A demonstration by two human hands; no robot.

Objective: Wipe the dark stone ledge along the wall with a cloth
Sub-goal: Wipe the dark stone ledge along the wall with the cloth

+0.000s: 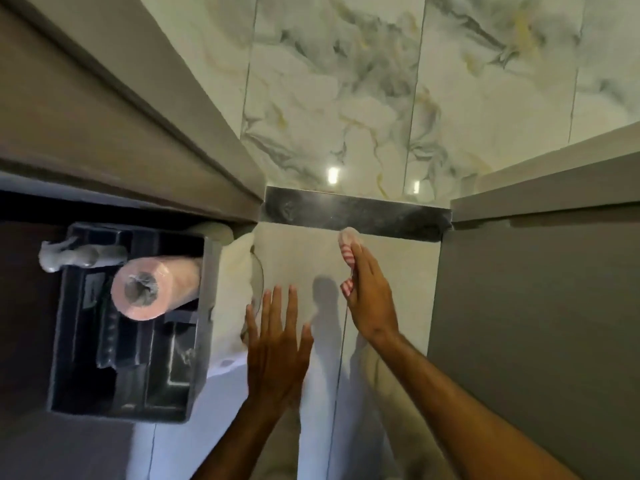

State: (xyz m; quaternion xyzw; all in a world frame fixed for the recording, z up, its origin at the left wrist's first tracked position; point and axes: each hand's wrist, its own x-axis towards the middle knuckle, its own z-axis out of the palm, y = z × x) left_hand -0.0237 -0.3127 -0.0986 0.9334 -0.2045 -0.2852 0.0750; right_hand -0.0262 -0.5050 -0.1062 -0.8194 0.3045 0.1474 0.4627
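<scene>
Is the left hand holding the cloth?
No. The left hand is open and empty with fingers spread against the wall, while the right hand holds the striped cloth up at the dark ledge.

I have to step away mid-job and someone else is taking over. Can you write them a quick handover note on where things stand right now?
Right hand: closed on the red-and-white striped cloth, whose top end is at the front edge of the dark stone ledge.
Left hand: open, fingers spread, flat toward the tiled wall below the ledge, holding nothing.
Done: cloth brought up to the ledge, near its middle.
Left: wipe the ledge along its length, both ways. How much is already wiped cannot be told.
</scene>
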